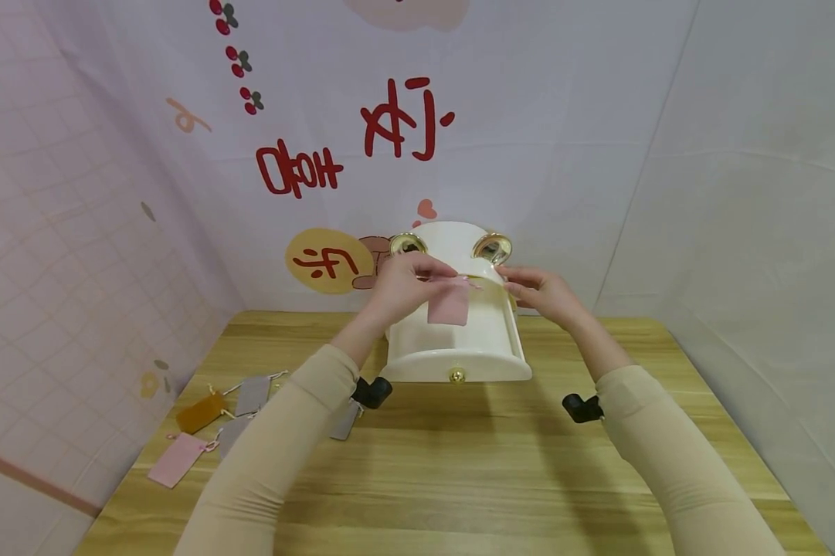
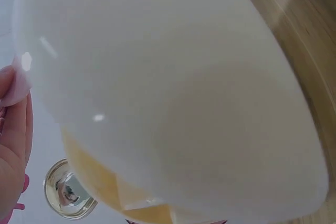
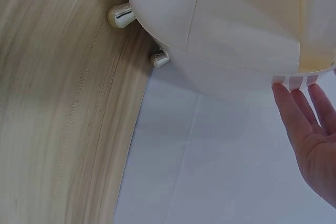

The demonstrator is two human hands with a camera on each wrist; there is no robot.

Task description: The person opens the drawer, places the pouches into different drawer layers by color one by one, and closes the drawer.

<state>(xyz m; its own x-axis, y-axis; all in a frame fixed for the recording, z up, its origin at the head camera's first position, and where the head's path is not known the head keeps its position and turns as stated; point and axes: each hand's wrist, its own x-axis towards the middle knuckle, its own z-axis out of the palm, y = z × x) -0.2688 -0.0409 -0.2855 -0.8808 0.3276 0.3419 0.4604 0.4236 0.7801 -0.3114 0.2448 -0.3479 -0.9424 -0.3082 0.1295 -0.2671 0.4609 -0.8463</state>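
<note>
My left hand (image 1: 403,287) pinches a small pink drawstring pouch (image 1: 448,304) by its top. The pouch hangs over the pulled-out drawer (image 1: 417,364) of a glossy white cabinet (image 1: 450,241). A round gold knob (image 1: 456,376) sits on the drawer front. In the left wrist view, the drawer's white body covers most of the frame, with part of the pink pouch (image 2: 20,85) at the fingers. My right hand (image 1: 548,296) reaches to the cabinet's right side. Its extended fingertips (image 3: 281,88) touch the edge there in the right wrist view.
On the wooden table (image 1: 473,479), an orange pouch (image 1: 201,411), another pink pouch (image 1: 177,460) and several grey pouches (image 1: 253,395) lie at the left, partly behind my left sleeve. Gold rings (image 1: 492,249) top the cabinet. A printed cloth wall (image 1: 528,154) stands behind.
</note>
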